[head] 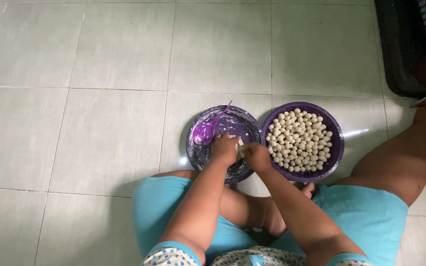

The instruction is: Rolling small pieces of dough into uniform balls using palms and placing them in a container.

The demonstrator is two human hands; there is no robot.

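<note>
We look down from the head camera on a tiled floor (99, 123), where we sit cross-legged in light blue shorts (366, 216). Two purple bowls sit side by side on the tiles just ahead of our knees, their rims touching or nearly so.

The left bowl (200, 152) is smeared white with flour, and a purple spoon (207, 130) lies in it at about ten o'clock, its handle pointing up toward one o'clock and reaching the rim. Our left hand (224, 148) rests over the middle of this bowl, fingers curled down; our right hand (257, 156) meets it from three o'clock, over the bowl's right edge. Between the two hands a small piece of pale dough (240, 146) shows, pressed by both sets of curled fingers. Both hands are loosely closed around it; how much dough they hide we cannot tell.

The right bowl (334, 148) sits at three o'clock from the hands and holds a heap of small pale dough balls (299, 140), filling most of its floor.

At the frame's one to two o'clock corner stands a dark crate (410, 49), well apart from the bowls.
</note>
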